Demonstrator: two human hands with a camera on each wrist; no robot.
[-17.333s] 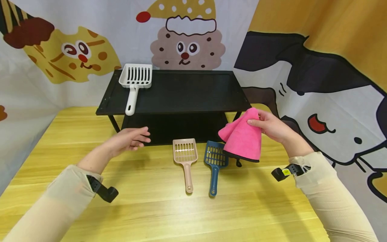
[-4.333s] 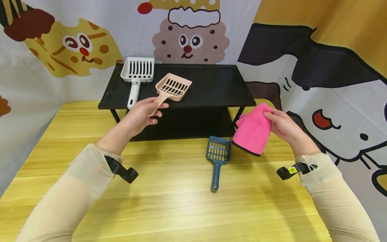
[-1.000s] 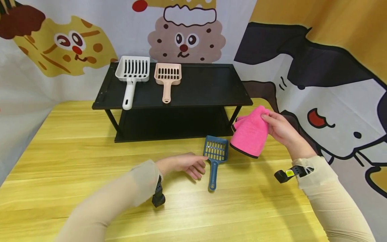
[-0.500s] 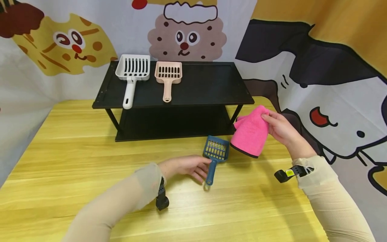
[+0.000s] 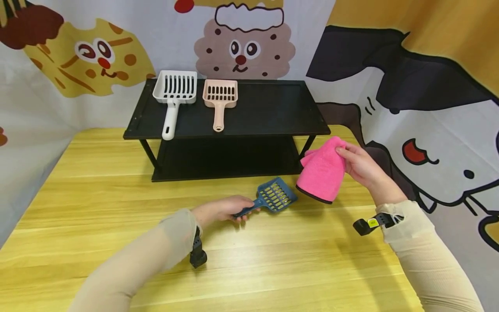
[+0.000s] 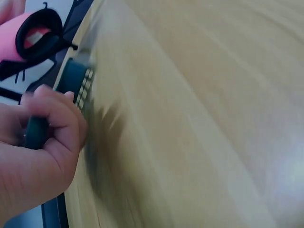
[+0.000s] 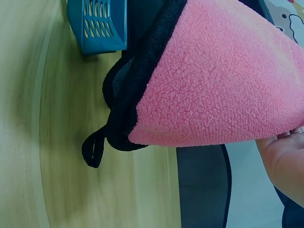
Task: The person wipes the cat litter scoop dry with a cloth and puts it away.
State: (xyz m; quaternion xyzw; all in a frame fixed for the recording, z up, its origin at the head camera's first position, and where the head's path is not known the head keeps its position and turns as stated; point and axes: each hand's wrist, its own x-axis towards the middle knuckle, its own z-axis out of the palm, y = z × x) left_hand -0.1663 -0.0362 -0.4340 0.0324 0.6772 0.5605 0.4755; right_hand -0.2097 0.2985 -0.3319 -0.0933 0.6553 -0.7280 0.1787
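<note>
In the head view my left hand (image 5: 227, 209) grips the handle of a blue slotted litter scoop (image 5: 274, 196) over the wooden table. The scoop's head points right. In the left wrist view my fingers curl around the handle (image 6: 37, 132), and the head reaches out beyond them. My right hand (image 5: 361, 168) pinches the top of a pink cloth (image 5: 323, 172) with black edging, which hangs down just right of the scoop. The right wrist view has the cloth's fuzzy side and a black loop (image 7: 93, 149) at its corner.
A black two-level rack (image 5: 273, 110) stands at the back of the table (image 5: 249, 268). On its top lie a white litter scoop (image 5: 170, 119) at the left and a pale pink one (image 5: 219, 116) beside it. A cartoon-printed curtain (image 5: 167, 34) hangs behind.
The pale pink scoop went from the table to the rack top, where my left hand released it. My left hand then took the blue scoop's handle and turned it sideways. The right hand keeps the cloth.
</note>
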